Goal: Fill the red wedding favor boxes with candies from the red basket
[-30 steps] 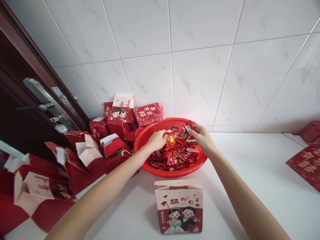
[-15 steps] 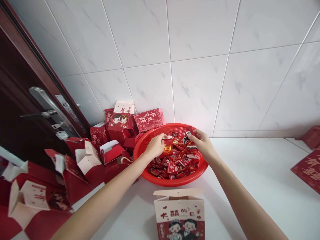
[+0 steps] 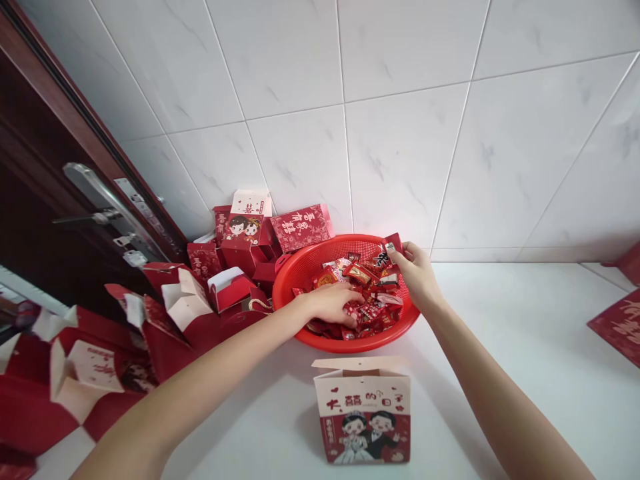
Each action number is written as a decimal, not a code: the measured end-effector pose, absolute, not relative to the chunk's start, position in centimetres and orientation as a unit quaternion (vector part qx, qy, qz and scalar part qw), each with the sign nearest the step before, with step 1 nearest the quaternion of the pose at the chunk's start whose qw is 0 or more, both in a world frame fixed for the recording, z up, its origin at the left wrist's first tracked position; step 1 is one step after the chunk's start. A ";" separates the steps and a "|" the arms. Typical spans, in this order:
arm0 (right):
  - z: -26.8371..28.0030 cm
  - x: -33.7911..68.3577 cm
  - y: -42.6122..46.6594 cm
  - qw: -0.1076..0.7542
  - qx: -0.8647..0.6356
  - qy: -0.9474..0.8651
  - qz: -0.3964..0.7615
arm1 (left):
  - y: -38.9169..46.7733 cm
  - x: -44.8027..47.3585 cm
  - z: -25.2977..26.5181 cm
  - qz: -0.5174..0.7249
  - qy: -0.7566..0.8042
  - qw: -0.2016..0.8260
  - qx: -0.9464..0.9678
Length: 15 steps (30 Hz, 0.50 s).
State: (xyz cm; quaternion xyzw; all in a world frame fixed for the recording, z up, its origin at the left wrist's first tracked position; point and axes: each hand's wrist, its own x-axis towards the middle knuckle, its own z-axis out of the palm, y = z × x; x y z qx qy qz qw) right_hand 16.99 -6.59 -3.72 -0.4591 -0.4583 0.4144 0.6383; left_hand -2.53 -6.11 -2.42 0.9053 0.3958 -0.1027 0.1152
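Note:
A red plastic basket (image 3: 283, 293) stands on the white counter, filled with small wrapped candies (image 3: 370, 310). My left hand (image 3: 333, 303) reaches into it from the left, palm down, its fingers apart on the candies. At the basket's right rim my right hand (image 3: 416, 270) pinches a red-wrapped candy (image 3: 391, 245) between thumb and fingers; a dark part of the wrapper with black lettering shows below it. In front of the basket stands an upright red and cream gift box (image 3: 365, 420), printed with a cartoon couple, its top flap raised.
Several red gift boxes, many with open flaps (image 3: 187, 300), crowd the left side of the counter (image 3: 480, 387). A flat-looking red box (image 3: 303, 227) leans against the tiled wall (image 3: 400, 160). More red boxes (image 3: 620, 327) lie at the right edge. A dark door with a metal handle (image 3: 110, 207) is at left.
My left hand has moved right and down into the candies, and the gold-marked red packet beside it is no longer at its fingers. My right hand still holds its candy. The view has shifted slightly.

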 end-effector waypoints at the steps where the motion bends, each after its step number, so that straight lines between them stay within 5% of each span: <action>1: -3.8 17.0 -6.5 0.641 -0.460 -0.454 0.414 | -6.0 -2.5 -2.3 -0.099 0.411 0.096 0.901; 9: -4.0 17.0 -6.3 0.643 -0.460 -0.460 0.404 | -5.0 -3.0 -2.1 -0.062 0.505 -0.032 0.860; 15: -3.8 17.0 -6.2 0.646 -0.462 -0.455 0.403 | -5.2 -2.5 -2.6 -0.028 0.372 0.038 0.927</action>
